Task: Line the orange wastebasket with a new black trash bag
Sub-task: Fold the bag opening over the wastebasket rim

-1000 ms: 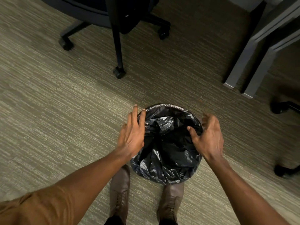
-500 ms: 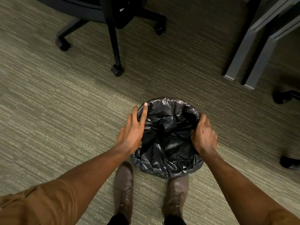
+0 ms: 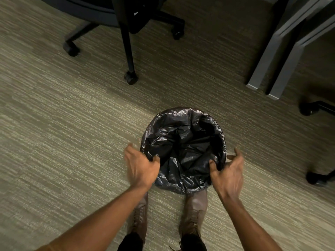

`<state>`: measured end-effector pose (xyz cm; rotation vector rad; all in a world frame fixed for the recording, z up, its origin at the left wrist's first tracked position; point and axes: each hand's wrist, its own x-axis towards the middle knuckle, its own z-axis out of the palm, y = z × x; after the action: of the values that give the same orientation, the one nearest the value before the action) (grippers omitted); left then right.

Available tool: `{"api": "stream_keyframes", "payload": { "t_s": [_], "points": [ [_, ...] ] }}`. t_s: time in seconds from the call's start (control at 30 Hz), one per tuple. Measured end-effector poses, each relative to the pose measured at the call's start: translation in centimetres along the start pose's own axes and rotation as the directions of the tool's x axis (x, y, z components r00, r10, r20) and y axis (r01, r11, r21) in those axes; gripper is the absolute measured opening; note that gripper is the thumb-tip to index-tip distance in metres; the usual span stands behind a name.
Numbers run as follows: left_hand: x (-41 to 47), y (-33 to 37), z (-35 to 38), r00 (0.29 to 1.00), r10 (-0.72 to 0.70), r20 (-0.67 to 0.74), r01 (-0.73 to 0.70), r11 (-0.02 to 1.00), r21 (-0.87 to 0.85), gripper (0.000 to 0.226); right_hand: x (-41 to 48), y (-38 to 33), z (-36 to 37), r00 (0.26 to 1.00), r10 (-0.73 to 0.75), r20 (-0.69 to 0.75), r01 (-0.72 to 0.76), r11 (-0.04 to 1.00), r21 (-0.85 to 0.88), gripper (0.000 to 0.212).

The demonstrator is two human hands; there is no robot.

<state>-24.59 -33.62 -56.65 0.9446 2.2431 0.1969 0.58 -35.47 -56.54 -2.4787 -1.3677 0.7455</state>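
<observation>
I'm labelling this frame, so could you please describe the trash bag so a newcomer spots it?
On the striped carpet, ahead of the brown shoes, between the left hand and right hand, sits the black trash bag. It alone is glossy and crinkled, forming a round well.
</observation>
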Motion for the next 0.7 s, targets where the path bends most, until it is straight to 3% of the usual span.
{"api": "stream_keyframes", "payload": {
  "t_s": [0.13,0.47,0.57,0.7],
  "points": [
    [-2.8,-0.4,1.5,0.977,-0.183,0.105,0.202,0.958,-0.205,0.096,-1.2,0.6,1.2,0.999,0.033,0.032,-0.036,0.996,0.082,0.084],
    [-1.5,-1.0,3.1,0.999,-0.043,0.029,0.044,0.999,-0.026,0.083,0.8,0.3,3.5,0.993,0.086,0.087,-0.081,0.995,-0.058,0.090],
    [-0.9,-1.3,3.2,1.000,-0.004,0.016,0.005,0.999,-0.047,0.085,0.7,0.2,3.5,0.993,0.095,0.073,-0.093,0.995,-0.036,0.094],
    [-1.4,-2.5,2.8,0.994,-0.062,-0.085,0.058,0.997,-0.047,0.086,-0.8,0.2,2.2,0.986,0.168,-0.007,-0.168,0.984,0.055,0.099]
  ]
}}
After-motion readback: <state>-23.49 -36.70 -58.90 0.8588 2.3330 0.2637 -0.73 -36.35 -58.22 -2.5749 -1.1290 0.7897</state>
